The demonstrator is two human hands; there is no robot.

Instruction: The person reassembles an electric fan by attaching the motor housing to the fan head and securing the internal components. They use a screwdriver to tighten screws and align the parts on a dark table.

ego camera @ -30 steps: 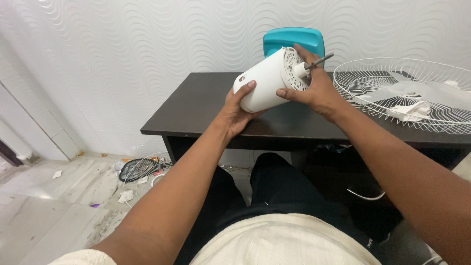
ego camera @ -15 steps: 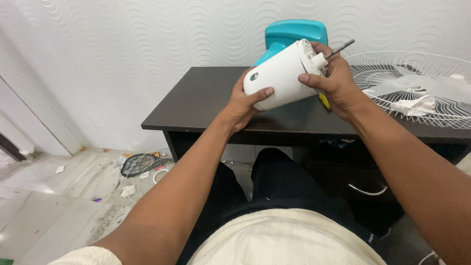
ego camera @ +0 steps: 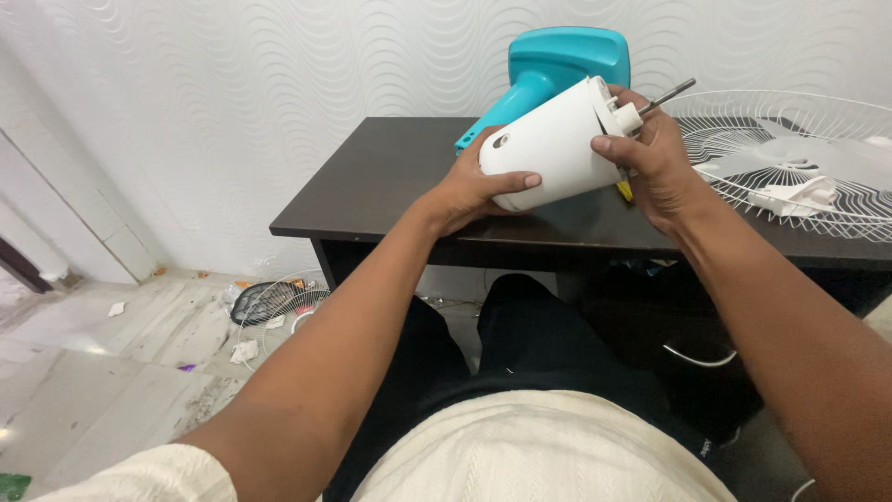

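— Both hands closed on it? 
— Yes. Left hand [ego camera: 469, 191] wraps the rear end of the white fan motor housing [ego camera: 553, 149], thumb across the near side, fingers curled beneath. Right hand [ego camera: 655, 163] clamps the front end, thumb on top by the rim, fingers behind the face. Housing held tilted in the air above the table, metal shaft [ego camera: 671, 95] pointing up and to the right.

— Anything attached to it? 
— Teal fan base [ego camera: 557, 60] rises behind the housing, its neck running down to the housing's far side; cannot tell whether they join. Small yellow piece [ego camera: 624, 190] shows just under the right hand, too small to identify.

— What holds anything? 
— White wire fan guard [ego camera: 743, 116] lies dished on the table, to the right. Inside it: a pale fan blade [ego camera: 799, 153] and a crumpled white cloth [ego camera: 801, 197].

— Surface and room? 
— Dark brown table [ego camera: 381, 181] pushed against a white wall with wavy relief [ego camera: 232, 93]. Person sits at its near edge, dark trousers, cream shirt. On the tiled floor [ego camera: 111, 372] to the left, a second wire guard [ego camera: 279, 311] among paper scraps and dust.
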